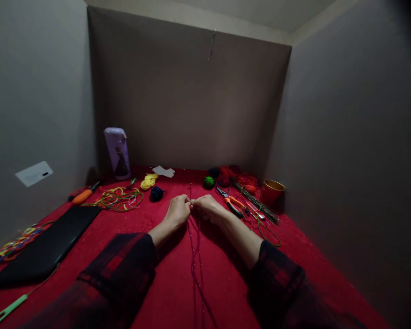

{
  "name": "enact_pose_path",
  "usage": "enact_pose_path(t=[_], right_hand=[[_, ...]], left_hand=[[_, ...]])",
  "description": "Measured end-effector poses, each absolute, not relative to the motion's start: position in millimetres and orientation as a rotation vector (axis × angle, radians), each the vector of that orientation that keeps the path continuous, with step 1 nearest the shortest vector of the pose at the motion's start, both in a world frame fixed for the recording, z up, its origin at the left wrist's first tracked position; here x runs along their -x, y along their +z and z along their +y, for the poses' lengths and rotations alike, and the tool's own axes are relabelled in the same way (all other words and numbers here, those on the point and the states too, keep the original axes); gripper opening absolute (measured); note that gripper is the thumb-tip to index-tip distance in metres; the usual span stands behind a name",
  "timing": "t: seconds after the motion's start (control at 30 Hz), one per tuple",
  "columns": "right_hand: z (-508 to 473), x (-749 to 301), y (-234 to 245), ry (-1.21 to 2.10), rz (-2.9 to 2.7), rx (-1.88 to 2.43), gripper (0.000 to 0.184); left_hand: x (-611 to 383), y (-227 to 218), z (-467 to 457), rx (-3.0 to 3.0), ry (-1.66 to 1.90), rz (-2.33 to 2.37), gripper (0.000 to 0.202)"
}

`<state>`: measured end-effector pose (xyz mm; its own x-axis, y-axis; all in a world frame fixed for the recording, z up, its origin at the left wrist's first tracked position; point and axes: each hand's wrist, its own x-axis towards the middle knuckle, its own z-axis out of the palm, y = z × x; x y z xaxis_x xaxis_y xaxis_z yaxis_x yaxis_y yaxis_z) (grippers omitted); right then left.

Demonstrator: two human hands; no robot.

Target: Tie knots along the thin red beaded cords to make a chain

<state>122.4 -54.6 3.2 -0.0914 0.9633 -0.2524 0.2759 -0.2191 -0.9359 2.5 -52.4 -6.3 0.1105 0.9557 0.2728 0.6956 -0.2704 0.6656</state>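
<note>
Plaid sleeves (pixel 123 256) nearest. Between them, thin dark-pink cords (pixel 202 298) cross on red cloth (pixel 226 283), running toward the person; pale specks along them, beads or glitter unclear. Left hand (pixel 178 209) and right hand (pixel 208 206) nearly meet farther up, fingertips pinched on the cords, likely steadying them. Orange-handled pliers (pixel 229 199) right, probably for easy reach; yellow yarn (pixel 149 181) beyond, left.

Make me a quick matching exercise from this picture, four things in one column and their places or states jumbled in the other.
1. Thin strands
2. Green yarn ball
3. Tall package
4. Black slab

A. Standing upright toward the back left
B. Just left of the pliers
C. Lying flat on the left side
D. Pinched by the left hand and right hand

Pairs: 1-D, 2-B, 3-A, 4-C.
</note>
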Motion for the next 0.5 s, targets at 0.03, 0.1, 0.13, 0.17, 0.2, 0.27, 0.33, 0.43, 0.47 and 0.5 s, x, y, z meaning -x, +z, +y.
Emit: enact_pose_path(t=[0.03,0.1,0.13,0.17,0.2,0.27,0.33,0.43,0.47,0.5], right_hand=[[-54,-122,3,1.351,-1.371,1.533,0.019],[-54,-122,3,1.349,-1.353,1.54,0.019],[-53,-121,2,1.347,-1.348,1.543,0.019],[-53,-121,2,1.347,-1.344,1.544,0.018],[-53,-121,2,1.349,-1.343,1.543,0.018],[-52,-122,2,1.356,-1.346,1.538,0.019],[-52,-123,2,1.367,-1.357,1.527,0.019],[-51,-126,2,1.378,-1.396,1.507,0.018],[-51,-127,2,1.372,-1.416,1.502,0.019],[-51,-128,2,1.36,-1.439,1.498,0.02]], left_hand=[[-1,-6,-53,-2.04,0.952,1.631,0.014],[1,-5,-52,-2.046,0.916,1.68,0.014],[3,-3,-52,-2.034,0.893,1.695,0.015],[5,-2,-51,-2.019,0.876,1.693,0.016],[7,-1,-50,-2.013,0.866,1.667,0.017],[10,0,-49,-2.058,0.856,1.565,0.017],[11,0,-48,-2.138,0.825,1.439,0.014],[11,2,-53,-2.169,0.722,1.259,0.013],[10,4,-56,-2.148,0.67,1.192,0.013],[9,7,-60,-2.12,0.605,1.12,0.013]])
